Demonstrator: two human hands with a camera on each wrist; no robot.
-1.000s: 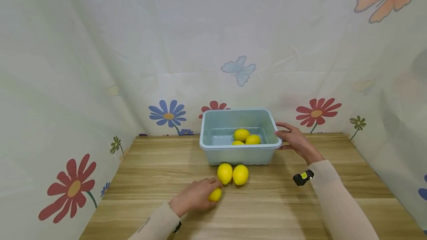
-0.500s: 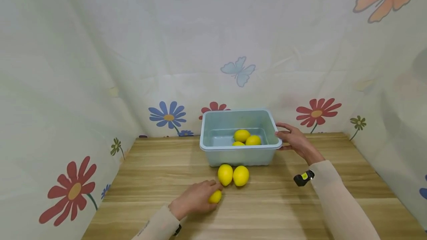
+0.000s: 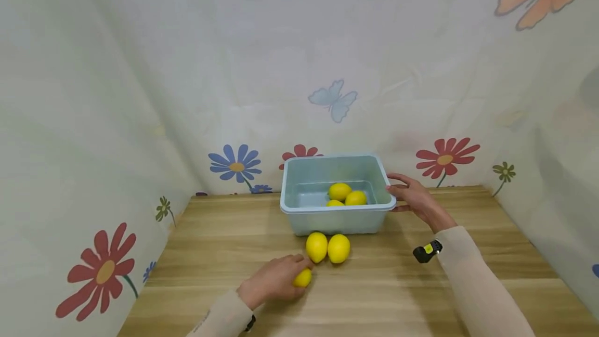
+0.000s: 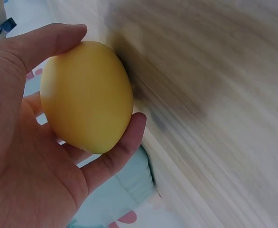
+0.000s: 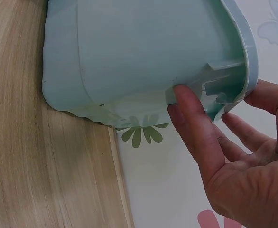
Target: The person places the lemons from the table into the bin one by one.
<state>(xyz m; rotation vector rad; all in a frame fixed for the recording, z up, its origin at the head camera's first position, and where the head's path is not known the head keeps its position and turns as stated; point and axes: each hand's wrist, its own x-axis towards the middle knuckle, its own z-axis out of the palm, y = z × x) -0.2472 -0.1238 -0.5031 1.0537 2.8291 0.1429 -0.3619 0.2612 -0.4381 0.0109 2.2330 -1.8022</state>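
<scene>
My left hand (image 3: 275,281) grips a yellow lemon (image 3: 303,277) low over the wooden table. In the left wrist view, thumb and fingers wrap around that lemon (image 4: 87,97); whether it touches the wood I cannot tell. Two more lemons, one left (image 3: 316,247) and one right (image 3: 339,248), lie side by side just ahead, in front of a pale blue plastic bin (image 3: 337,221). Three lemons are visible inside it, the nearest partly hidden by the front rim. At the bin's right end, my right hand (image 3: 417,201) holds the rim, its fingers (image 5: 196,128) against the outer wall.
The wooden table (image 3: 210,248) ends at a pale curtain (image 3: 262,66) printed with flowers and butterflies, which also hangs at both sides. The bin stands near the table's back edge. A black device (image 3: 427,251) is strapped on the right wrist.
The scene shifts slightly downward in the head view. Both hands keep their holds, and the lemons and bin stay where they were.
</scene>
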